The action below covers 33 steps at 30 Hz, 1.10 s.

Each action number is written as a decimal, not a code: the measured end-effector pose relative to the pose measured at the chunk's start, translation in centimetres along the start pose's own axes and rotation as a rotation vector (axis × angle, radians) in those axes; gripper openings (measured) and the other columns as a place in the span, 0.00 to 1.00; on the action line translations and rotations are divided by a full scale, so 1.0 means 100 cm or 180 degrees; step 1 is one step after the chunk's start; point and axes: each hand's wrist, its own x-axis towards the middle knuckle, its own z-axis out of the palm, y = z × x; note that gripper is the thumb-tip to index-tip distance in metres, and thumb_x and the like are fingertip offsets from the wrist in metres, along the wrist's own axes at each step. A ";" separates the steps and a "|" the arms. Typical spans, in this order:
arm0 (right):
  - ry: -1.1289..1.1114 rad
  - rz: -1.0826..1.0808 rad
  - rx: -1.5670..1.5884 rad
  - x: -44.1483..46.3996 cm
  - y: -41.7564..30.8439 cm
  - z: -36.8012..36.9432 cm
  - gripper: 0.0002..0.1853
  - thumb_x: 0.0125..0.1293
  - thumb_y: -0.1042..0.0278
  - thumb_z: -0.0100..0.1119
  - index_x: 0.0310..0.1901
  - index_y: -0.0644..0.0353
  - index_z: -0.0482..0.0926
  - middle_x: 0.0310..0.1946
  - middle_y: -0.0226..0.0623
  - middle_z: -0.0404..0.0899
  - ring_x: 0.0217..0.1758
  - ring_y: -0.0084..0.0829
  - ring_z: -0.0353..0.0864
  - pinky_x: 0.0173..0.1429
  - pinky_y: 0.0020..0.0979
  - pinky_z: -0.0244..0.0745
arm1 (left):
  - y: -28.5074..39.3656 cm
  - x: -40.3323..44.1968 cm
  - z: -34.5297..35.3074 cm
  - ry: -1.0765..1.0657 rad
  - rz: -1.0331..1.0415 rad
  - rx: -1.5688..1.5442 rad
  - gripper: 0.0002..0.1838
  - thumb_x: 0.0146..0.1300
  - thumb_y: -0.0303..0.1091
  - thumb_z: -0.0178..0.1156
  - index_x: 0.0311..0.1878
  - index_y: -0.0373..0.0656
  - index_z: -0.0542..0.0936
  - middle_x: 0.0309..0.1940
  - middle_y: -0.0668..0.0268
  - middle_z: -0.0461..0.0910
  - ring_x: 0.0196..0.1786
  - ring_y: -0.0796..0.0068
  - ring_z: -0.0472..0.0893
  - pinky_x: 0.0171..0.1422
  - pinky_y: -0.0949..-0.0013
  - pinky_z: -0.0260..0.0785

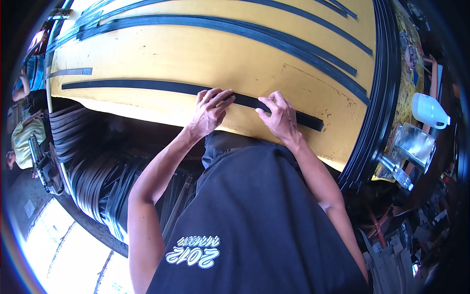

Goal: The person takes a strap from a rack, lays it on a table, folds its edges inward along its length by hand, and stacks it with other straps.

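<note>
Left hand and right hand, fingers half-curled, touch a black strip, pinch unclear, running left to right along a yellow tabletop amid workshop clutter.

Yellow tabletop: we find it brightly lit. Black strip upon the tabletop: edges legible, surface detail faint. White panels, below left of the tabletop: blown out by strong light. Metal tin, right of the tabletop: glinting. Space beneath the tabletop: deep shadow. Around the tabletop, we note fisheye bowing, blackened corners, and rainbow flare at lower left.
</note>
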 end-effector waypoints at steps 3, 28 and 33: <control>-0.0013 -0.0007 -0.0012 0.000 0.000 0.000 0.16 0.57 0.63 0.70 0.47 0.57 0.85 0.40 0.39 0.76 0.40 0.40 0.81 0.48 0.40 0.77 | 0.001 0.000 0.000 -0.0006 -0.0009 -0.0001 0.27 0.49 0.26 0.63 0.57 0.45 0.81 0.63 0.64 0.77 0.60 0.60 0.75 0.63 0.53 0.64; 0.0078 -0.0008 0.0027 -0.025 0.033 -0.030 0.17 0.55 0.62 0.72 0.46 0.57 0.86 0.40 0.39 0.76 0.40 0.41 0.81 0.47 0.41 0.78 | 0.032 0.012 0.021 0.0076 0.0154 0.0006 0.25 0.50 0.26 0.62 0.55 0.41 0.82 0.63 0.68 0.77 0.61 0.66 0.75 0.63 0.57 0.63; 0.0095 -0.0027 0.0061 -0.027 0.039 -0.029 0.16 0.55 0.62 0.73 0.45 0.57 0.86 0.40 0.39 0.76 0.39 0.40 0.81 0.47 0.40 0.77 | 0.033 0.013 0.019 0.0094 0.0152 0.0004 0.25 0.50 0.26 0.62 0.55 0.40 0.82 0.63 0.68 0.77 0.61 0.65 0.75 0.63 0.56 0.64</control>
